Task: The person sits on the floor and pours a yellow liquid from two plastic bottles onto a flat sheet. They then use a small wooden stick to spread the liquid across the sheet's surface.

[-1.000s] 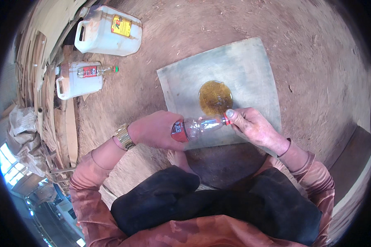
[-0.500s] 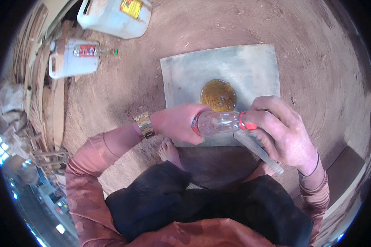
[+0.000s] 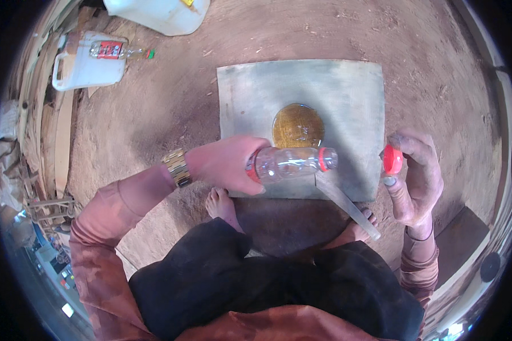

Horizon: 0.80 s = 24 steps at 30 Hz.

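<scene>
My left hand (image 3: 233, 163) is closed around the lower part of a clear plastic bottle (image 3: 290, 164), which lies nearly level with its uncapped neck to the right. Between the thumb and fingers of my right hand (image 3: 420, 179) is a red bottle cap (image 3: 392, 160), apart from the bottle. Below and beyond the bottle, a round pool of amber liquid (image 3: 298, 126) sits on a pale flat board (image 3: 244, 91). A narrow flat strip (image 3: 347, 206) slants from under the bottle neck past the board's near edge toward my right foot.
On the dirt floor at far left stand a white jerrycan (image 3: 105, 74), with a red-labelled bottle (image 3: 109, 50) against it, and a larger white jerrycan (image 3: 165, 14). Wooden planks (image 3: 64, 142) line the left side. A dark flat panel (image 3: 461, 241) lies at lower right.
The red cap has come off the bottle neck, and my right hand has moved right with it. My left hand has shifted slightly left with the bottle.
</scene>
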### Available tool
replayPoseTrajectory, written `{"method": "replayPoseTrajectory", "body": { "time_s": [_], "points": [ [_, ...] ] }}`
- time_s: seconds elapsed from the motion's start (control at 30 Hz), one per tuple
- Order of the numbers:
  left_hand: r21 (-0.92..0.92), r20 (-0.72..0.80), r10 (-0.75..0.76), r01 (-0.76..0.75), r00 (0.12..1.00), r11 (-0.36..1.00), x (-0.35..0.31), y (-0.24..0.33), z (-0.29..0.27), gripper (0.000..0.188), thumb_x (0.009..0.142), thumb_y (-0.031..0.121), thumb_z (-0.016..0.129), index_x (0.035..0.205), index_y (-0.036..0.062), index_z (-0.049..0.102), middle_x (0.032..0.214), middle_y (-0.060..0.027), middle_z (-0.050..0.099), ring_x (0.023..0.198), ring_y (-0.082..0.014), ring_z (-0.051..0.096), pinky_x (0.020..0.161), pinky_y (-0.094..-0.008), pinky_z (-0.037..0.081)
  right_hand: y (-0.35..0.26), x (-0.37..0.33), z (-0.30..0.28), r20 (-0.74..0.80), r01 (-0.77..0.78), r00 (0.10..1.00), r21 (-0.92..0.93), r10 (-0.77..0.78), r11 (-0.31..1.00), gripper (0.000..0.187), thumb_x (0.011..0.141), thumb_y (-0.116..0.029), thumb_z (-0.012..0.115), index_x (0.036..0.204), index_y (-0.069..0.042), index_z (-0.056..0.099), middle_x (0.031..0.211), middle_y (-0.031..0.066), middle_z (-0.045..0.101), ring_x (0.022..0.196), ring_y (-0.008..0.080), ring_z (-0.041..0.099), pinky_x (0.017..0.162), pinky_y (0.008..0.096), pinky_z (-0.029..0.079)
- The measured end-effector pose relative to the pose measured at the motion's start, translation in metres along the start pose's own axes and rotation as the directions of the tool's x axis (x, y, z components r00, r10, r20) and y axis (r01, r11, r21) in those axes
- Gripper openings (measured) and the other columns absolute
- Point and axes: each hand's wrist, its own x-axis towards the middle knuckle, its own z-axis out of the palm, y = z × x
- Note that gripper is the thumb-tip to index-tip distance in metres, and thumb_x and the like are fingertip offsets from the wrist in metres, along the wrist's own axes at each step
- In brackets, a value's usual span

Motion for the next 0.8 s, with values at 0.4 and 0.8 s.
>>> {"method": "replayPoseTrajectory", "body": {
  "time_s": [0.4, 0.8],
  "points": [
    [0.319, -0.101, -0.366, 0.378, 0.925, 0.869, -0.01, 0.007, 0.0, 0.049, 0.074, 0.043, 0.083, 0.093, 0.0, 0.07, 0.073, -0.014, 0.071, 0.07, -0.0265, 0.074, 0.069, -0.0389, 0.057, 0.038, -0.059, 0.016, -0.017, -0.486, 0.872, 0.104, 0.49, 0.868, 0.039, 0.091, -0.034, 0.08, 0.11, 0.0, 0.074, 0.098, 0.0098, 0.072, 0.083, 0.0167, 0.066, 0.079, 0.0325, 0.054],
    [0.326, -0.062, -0.458, 0.451, 0.887, 0.83, -0.007, 0.015, 0.001, 0.053, 0.077, 0.05, 0.086, 0.101, 0.0046, 0.073, 0.086, -0.0144, 0.073, 0.081, -0.0279, 0.073, 0.078, -0.0385, 0.055, 0.074, -0.101, 0.01, -0.138, -0.751, 0.643, 0.079, 0.753, 0.656, 0.041, 0.093, -0.026, 0.078, 0.122, 0.002, 0.071, 0.101, 0.0118, 0.077, 0.096, 0.0195, 0.073, 0.086, 0.0351, 0.056]
  ]
}}
